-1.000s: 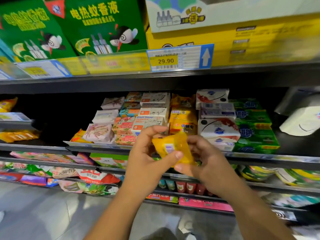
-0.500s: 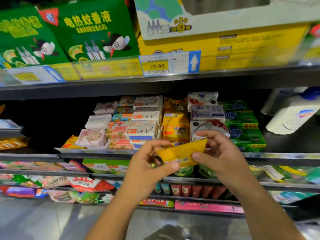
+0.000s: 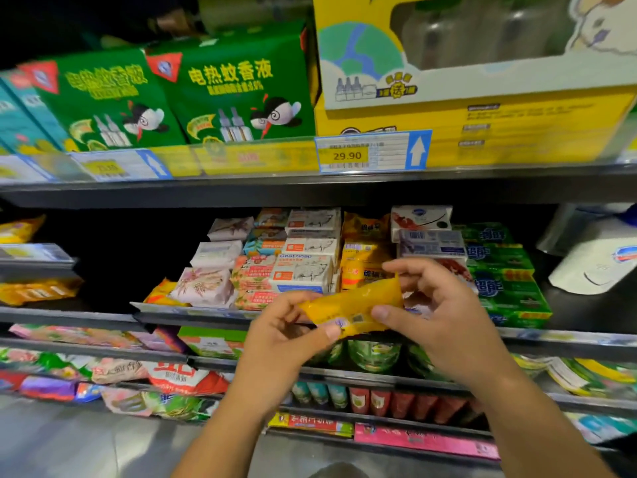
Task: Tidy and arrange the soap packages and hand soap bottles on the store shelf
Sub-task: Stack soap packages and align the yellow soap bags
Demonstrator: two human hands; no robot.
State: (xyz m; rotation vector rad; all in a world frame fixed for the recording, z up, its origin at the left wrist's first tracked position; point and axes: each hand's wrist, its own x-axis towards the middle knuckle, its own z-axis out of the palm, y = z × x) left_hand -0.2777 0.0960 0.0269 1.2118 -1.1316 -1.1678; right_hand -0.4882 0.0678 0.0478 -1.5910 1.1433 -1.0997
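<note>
- Soap packages [image 3: 303, 270] sit stacked in rows on the middle of the store shelf [image 3: 193, 313]. The rows at the back fade into shadow, so they are hard to count.
- Left of these stacks the same level is open, dark room as far as the front rail.
- One yellow box [image 3: 482, 125] stands on the level above, cut off by the top and right edges.
- Two green boxes [image 3: 238, 94] stand beside it, with a teal one cut off at the left edge.
- One white hand soap bottle [image 3: 593, 267] lies tilted at the right end of the soap level, partly out of view.
- Green soap bars [image 3: 499, 270] are piled between the bottle and the hands, their lowest labels blurred.
- Right hand [image 3: 448, 319] grips the upper end of a yellow soap package [image 3: 351, 305], with its thumb below and fingers above, and hides the stack behind it.
- Left hand [image 3: 286, 339] pinches the lower end.
- Held in the air just in front of the rail, the yellow soap package slants up to the right.
- One price tag [image 3: 372, 151] reads 29.90.
</note>
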